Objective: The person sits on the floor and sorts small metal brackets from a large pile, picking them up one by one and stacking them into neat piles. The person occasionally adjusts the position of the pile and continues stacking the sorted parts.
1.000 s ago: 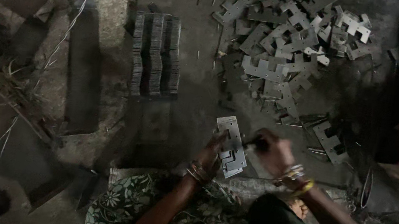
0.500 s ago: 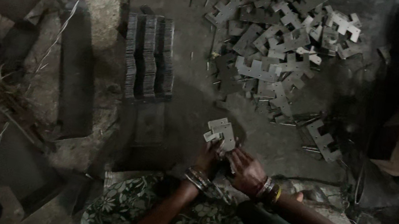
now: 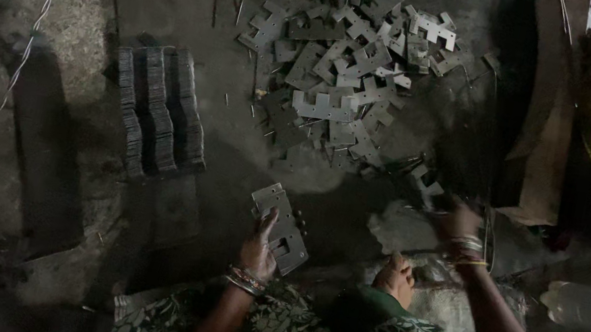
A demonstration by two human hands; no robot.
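Your left hand (image 3: 258,250) clamps a small stack of flat grey notched metal plates (image 3: 280,226) just above your knee; keep their edges flush. Your right hand (image 3: 458,221) reaches toward the loose pile of grey stamped plates (image 3: 349,70) on the floor, its fingers blurred, so I cannot tell their grip. Take one plate squarely.

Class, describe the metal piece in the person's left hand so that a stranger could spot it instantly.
Start at the big loose heap of grey notched metal plates on the floor, then drop down to the left hand. It grips a small flat stack of notched grey plates, the only ones lifted and tilted rather than scattered.
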